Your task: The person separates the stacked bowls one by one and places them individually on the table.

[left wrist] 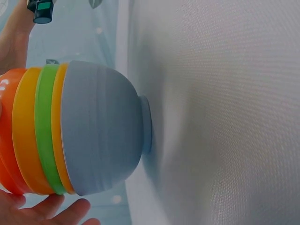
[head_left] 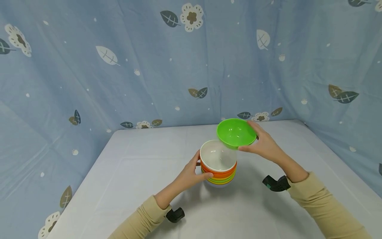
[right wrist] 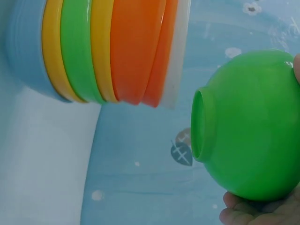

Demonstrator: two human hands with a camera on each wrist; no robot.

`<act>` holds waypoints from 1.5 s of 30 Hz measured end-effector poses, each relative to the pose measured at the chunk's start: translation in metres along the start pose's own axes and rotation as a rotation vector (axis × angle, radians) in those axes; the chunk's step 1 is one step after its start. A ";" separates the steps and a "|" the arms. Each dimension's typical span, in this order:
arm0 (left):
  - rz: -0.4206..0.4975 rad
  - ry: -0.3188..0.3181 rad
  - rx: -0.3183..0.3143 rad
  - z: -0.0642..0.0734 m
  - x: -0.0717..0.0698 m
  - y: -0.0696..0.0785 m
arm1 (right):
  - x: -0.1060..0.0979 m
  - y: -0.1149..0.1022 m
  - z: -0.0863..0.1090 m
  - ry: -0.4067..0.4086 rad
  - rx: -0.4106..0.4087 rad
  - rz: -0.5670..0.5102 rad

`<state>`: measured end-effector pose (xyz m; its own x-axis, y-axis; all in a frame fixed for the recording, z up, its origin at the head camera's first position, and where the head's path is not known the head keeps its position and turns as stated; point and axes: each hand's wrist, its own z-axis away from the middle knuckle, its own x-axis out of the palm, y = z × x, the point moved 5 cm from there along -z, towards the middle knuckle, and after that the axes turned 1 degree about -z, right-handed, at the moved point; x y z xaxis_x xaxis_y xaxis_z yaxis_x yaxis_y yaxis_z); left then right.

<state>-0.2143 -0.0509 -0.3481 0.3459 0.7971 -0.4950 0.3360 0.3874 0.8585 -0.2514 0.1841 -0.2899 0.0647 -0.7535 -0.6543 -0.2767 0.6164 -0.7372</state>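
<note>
A green bowl [head_left: 235, 132] is held in the air by my right hand [head_left: 264, 144], thumb at its near side and fingers at its far rim. It hangs above and slightly right of a stack of nested bowls. On top of the stack is a white bowl [head_left: 217, 156]; orange bowls [right wrist: 138, 51], yellow ones and another green bowl [left wrist: 45, 126] follow below. A blue-grey bowl [left wrist: 101, 126] forms the bottom, its foot at the tabletop. My left hand [head_left: 191, 172] grips the stack from the left, thumb in front and fingers behind.
The bowls are over a white-covered table [head_left: 143, 156]. Behind it and at the sides hangs a blue curtain [head_left: 149, 66] with leaf and flower prints. A black device [head_left: 175, 215] sits at the left wrist, and another black device [head_left: 277, 183] at the right wrist.
</note>
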 end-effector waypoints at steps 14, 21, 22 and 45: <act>-0.013 0.006 -0.011 -0.011 0.008 -0.039 | -0.015 0.019 -0.004 0.014 0.068 -0.061; -0.007 0.008 -0.007 -0.011 0.008 -0.042 | -0.022 0.035 -0.007 0.043 0.082 -0.065; -0.007 0.008 -0.003 -0.011 0.008 -0.042 | -0.023 0.039 -0.007 0.050 0.081 -0.061; 0.016 0.008 -0.018 -0.010 0.009 -0.041 | -0.047 0.096 -0.012 0.138 0.130 0.015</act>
<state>-0.2341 -0.0551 -0.3866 0.3440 0.8069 -0.4802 0.3150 0.3826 0.8686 -0.2926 0.2758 -0.3274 -0.0732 -0.7629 -0.6423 -0.1496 0.6452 -0.7493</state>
